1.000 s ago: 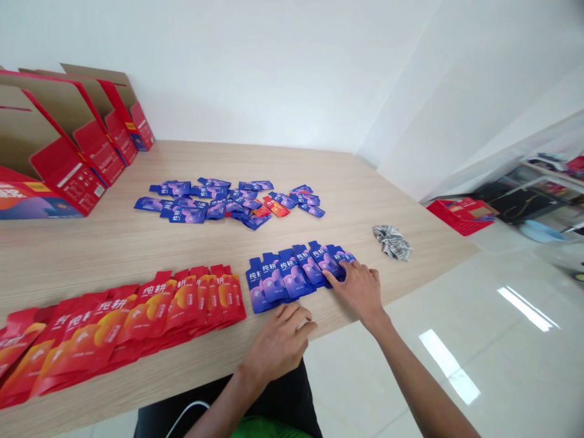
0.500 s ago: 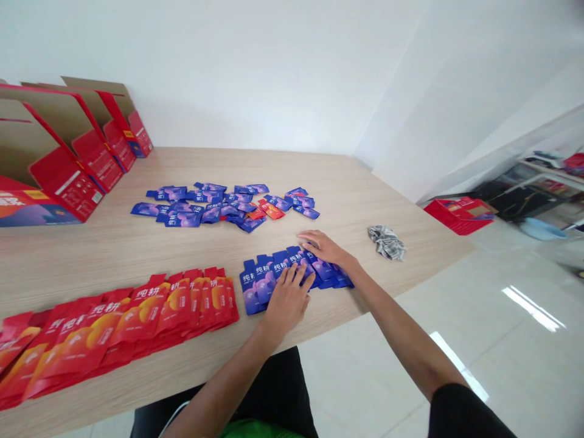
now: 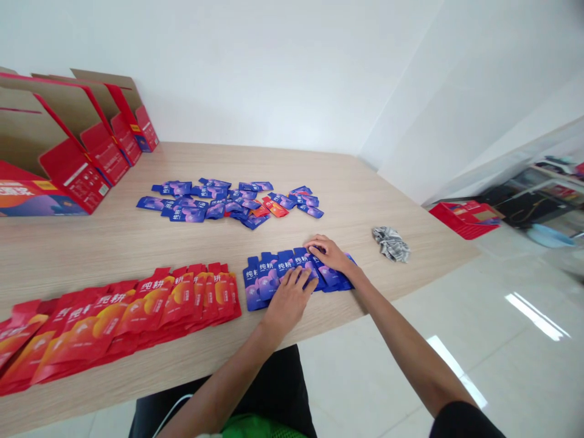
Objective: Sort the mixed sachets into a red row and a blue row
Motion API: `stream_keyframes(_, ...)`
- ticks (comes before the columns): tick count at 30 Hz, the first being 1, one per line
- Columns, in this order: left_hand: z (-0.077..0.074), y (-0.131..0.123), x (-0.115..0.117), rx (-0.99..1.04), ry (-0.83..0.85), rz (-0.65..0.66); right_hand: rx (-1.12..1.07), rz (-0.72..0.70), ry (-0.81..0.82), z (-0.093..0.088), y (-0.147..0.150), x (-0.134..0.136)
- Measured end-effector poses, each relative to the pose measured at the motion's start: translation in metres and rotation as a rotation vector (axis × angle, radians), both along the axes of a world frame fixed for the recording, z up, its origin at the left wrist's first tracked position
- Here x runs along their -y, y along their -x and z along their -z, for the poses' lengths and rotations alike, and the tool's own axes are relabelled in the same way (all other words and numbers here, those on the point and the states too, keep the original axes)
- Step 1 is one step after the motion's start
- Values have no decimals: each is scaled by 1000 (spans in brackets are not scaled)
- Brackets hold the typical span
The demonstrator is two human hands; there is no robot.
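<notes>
Your left hand (image 3: 288,299) lies loose, fingers extended, over glossy, flat blue pouches (image 3: 301,261) overlapped in one row near the table's (image 3: 205,243) front edge; your right hand (image 3: 329,254) curls at their tops, whether pinching any you cannot tell. Your two hands hide several, leaving the count uncertain; one crumpled, striped cloth (image 3: 391,244) lies to the right.

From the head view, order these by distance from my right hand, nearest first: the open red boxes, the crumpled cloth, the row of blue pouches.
Measured from the right hand:
1. Row of blue pouches: right at the hand, running off to its left.
2. Crumpled cloth: a little way to its right.
3. Open red boxes: far left, toward the back.
</notes>
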State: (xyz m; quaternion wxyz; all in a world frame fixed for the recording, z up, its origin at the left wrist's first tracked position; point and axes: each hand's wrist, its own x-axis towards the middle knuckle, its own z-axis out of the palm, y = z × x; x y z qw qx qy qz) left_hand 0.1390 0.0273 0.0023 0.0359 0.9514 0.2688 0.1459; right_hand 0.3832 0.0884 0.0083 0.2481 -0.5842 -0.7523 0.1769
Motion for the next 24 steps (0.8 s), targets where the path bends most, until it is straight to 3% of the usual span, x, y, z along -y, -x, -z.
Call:
stream_keyframes(8, 0, 0, 1, 14, -1, -4, -4, -24, -89, 0, 3, -4)
stream_keyframes(11, 0, 0, 2, 17, 2, -12, 24, 48, -143, -12, 2, 18)
stream_keyframes(14, 2, 0, 4, 25, 11, -49, 97, 31, -113, -21, -6, 60)
stream_keyframes(18, 7, -2, 4, 38, 28, -92, 251, 4, -13, -17, -23, 107)
stream_keyframes(24, 12, -5, 3, 55, 31, -100, 361, 26, -15, -8, -33, 110)
